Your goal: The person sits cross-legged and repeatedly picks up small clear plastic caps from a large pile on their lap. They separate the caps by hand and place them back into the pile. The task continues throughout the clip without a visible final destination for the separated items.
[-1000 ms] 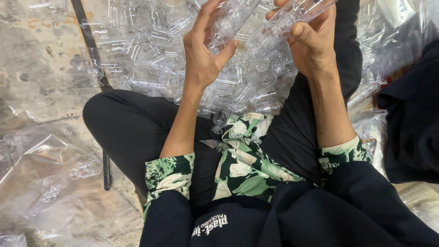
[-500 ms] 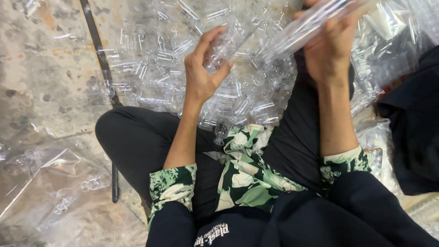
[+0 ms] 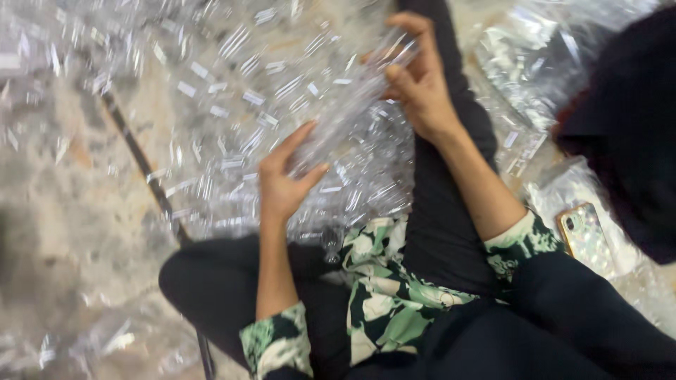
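I sit cross-legged on the floor. My left hand (image 3: 285,179) and my right hand (image 3: 415,81) together hold a long clear plastic piece (image 3: 348,105) that slants from lower left to upper right between them. The left fingers cup its lower end. The right fingers pinch its upper end. Under both hands lies a big heap of clear plastic pieces (image 3: 232,91). The picture is blurred by motion, so the exact shape of the piece is hard to tell.
A thin dark rod (image 3: 144,169) lies on the mottled floor at left. Clear plastic bags (image 3: 535,56) lie at upper right. A phone in a shiny case (image 3: 584,236) rests at right, next to another person's dark-clothed form (image 3: 627,127).
Both hands have come down and closer to my lap with the clear piece. The view has swung, bringing the phone and more of the bags at right into sight.
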The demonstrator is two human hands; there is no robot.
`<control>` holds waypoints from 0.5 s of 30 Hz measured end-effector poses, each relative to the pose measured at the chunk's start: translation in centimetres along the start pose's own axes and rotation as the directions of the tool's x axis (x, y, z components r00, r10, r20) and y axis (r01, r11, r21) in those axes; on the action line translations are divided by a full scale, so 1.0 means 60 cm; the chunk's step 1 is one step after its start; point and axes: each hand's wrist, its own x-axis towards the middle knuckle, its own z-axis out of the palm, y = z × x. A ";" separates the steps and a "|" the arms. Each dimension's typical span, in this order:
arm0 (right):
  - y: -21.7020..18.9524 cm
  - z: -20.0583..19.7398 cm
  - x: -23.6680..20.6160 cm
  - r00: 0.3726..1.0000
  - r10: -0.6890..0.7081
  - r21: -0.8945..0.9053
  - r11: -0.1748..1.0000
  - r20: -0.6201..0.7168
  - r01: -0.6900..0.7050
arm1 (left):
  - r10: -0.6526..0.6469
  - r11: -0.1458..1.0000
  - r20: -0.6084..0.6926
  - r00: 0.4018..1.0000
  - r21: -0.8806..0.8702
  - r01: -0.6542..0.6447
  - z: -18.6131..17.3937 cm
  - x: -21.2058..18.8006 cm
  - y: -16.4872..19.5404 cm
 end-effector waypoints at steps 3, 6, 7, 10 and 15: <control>-0.023 -0.005 0.001 0.993 0.080 -0.124 0.990 0.091 -0.069 | -0.245 0.891 -0.164 0.955 -0.427 0.155 -0.038 -0.010 -0.009; -0.039 0.009 -0.008 0.944 0.132 -0.378 0.926 0.303 -0.009 | -0.103 0.851 -0.432 0.896 -0.505 -0.146 -0.072 -0.011 -0.023; -0.040 0.020 -0.015 0.926 0.172 -0.588 0.806 0.336 0.064 | -0.136 0.827 -0.479 0.867 -0.537 -0.166 -0.080 -0.018 -0.023; -0.023 0.066 -0.033 0.812 0.367 -0.703 0.707 0.455 0.075 | -0.081 0.800 -0.483 0.872 -0.553 -0.232 -0.078 -0.025 -0.022; -0.013 0.086 -0.046 0.864 0.160 -0.582 0.794 0.477 0.174 | -0.052 0.776 -0.197 0.979 -0.625 -0.084 -0.016 -0.034 0.013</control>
